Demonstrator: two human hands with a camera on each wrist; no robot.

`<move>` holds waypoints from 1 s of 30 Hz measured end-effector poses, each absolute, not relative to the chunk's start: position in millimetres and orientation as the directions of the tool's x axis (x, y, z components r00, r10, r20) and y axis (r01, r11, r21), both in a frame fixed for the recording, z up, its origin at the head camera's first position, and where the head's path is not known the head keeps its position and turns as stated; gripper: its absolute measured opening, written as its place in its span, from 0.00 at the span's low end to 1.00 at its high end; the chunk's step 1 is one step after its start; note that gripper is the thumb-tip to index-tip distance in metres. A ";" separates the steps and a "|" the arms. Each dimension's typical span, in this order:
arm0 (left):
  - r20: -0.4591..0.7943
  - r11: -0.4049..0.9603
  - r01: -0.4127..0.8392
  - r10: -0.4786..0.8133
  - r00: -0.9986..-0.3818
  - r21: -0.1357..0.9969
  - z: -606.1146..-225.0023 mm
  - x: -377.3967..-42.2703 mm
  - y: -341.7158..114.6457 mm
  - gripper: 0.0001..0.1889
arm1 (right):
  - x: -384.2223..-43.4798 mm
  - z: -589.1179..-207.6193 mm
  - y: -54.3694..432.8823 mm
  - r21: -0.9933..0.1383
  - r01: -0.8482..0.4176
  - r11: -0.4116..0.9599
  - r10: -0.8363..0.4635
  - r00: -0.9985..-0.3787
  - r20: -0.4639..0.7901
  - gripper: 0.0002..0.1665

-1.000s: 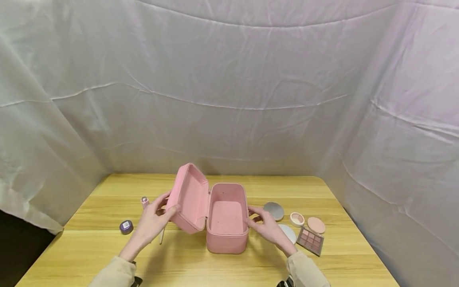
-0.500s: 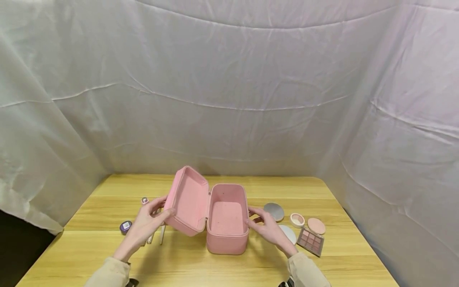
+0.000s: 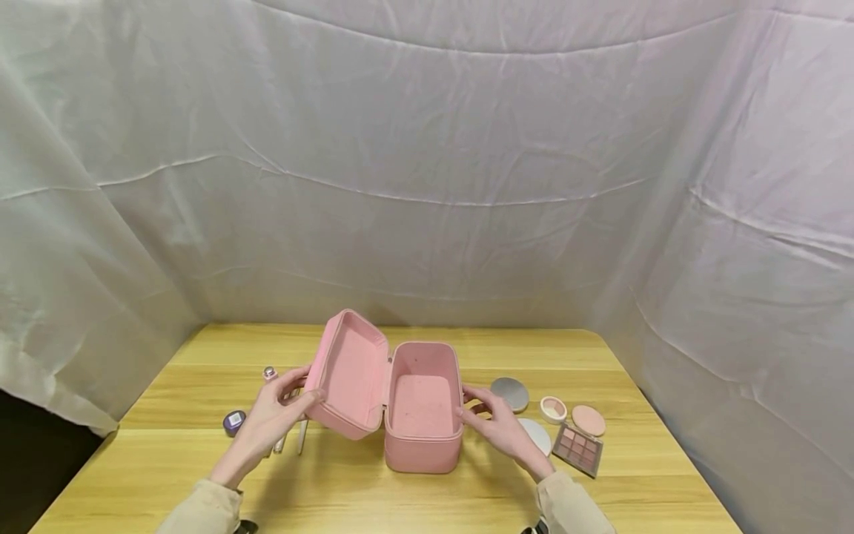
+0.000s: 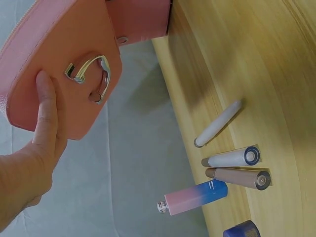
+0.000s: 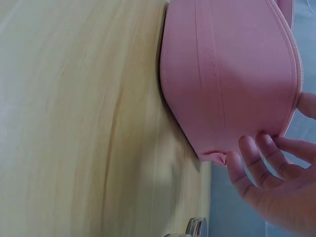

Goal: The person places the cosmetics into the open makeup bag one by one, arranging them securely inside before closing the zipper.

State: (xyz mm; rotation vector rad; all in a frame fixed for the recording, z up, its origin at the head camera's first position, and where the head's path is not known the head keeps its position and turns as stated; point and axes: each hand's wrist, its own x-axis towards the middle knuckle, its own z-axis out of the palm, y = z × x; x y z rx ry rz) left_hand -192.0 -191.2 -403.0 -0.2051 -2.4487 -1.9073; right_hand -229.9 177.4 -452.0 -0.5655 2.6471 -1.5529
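A pink cosmetic case (image 3: 423,445) is sitting open near the middle of the worktop (image 3: 373,512), its main compartment facing up and showing pink lining with a few dark specks. Its hinged lid (image 3: 356,374) is leaning out to the left, tilted and raised above the worktop; on the lid's outer face a handle (image 4: 101,74) with gold-coloured metal is showing. The left hand (image 3: 272,417) is pinching the lid's edge, thumb on the rim and fingers stretching over the outside. The right hand (image 3: 499,424) is holding the case's right wall lightly, thumb at the rim, fingers bent and spread against the outer side. Just past that hand, a grey disc (image 3: 509,394), a white disc (image 3: 537,436) partly hidden by the hand, an ivory compact (image 3: 552,409), a pink disc (image 3: 588,420) and a nine-pan eyeshadow palette (image 3: 577,448) are lying close together. On the left, the arm is partly blocking my sight of three slim tubes (image 4: 232,158), while a pink-and-blue tube (image 4: 195,197) and a purple jar (image 3: 234,423) are resting nearby.
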 end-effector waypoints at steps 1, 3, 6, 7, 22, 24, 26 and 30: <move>0.107 0.240 0.125 0.085 -0.991 0.963 -403.4 -192.2 -191.4 0.32 | -229.7 -452.8 178.1 -0.841 -0.312 0.442 -0.321 -0.931 0.176 0.32; 0.109 0.238 0.126 0.085 -0.990 0.963 -404.0 -192.1 -191.8 0.32 | -228.9 -454.8 180.4 -0.822 -0.339 0.457 -0.322 -0.925 0.203 0.31; 0.113 0.230 0.132 0.093 -0.989 0.964 -404.2 -191.5 -192.2 0.32 | -227.3 -457.2 185.8 -0.804 -0.342 0.486 -0.295 -0.930 0.218 0.29; 0.115 0.227 0.134 0.094 -0.989 0.965 -404.2 -191.3 -192.3 0.32 | -226.7 -457.5 188.7 -0.801 -0.336 0.496 -0.284 -0.934 0.215 0.28; 0.117 0.228 0.136 0.092 -0.989 0.964 -403.4 -190.4 -191.5 0.32 | -222.3 -455.4 296.2 -0.642 -0.281 0.713 -0.194 -0.960 0.204 0.35; 0.118 0.226 0.136 0.091 -0.989 0.965 -403.4 -190.2 -191.5 0.32 | -220.8 -455.8 312.7 -0.628 -0.275 0.728 -0.199 -0.961 0.190 0.35; 0.118 0.223 0.135 0.091 -0.989 0.965 -403.5 -190.2 -191.4 0.32 | -219.1 -457.6 327.0 -0.617 -0.267 0.740 -0.207 -0.964 0.168 0.36; 0.121 0.219 0.139 0.094 -0.988 0.966 -403.7 -190.5 -191.3 0.32 | -216.7 -463.3 346.9 -0.535 -0.268 0.801 -0.212 -0.963 0.166 0.38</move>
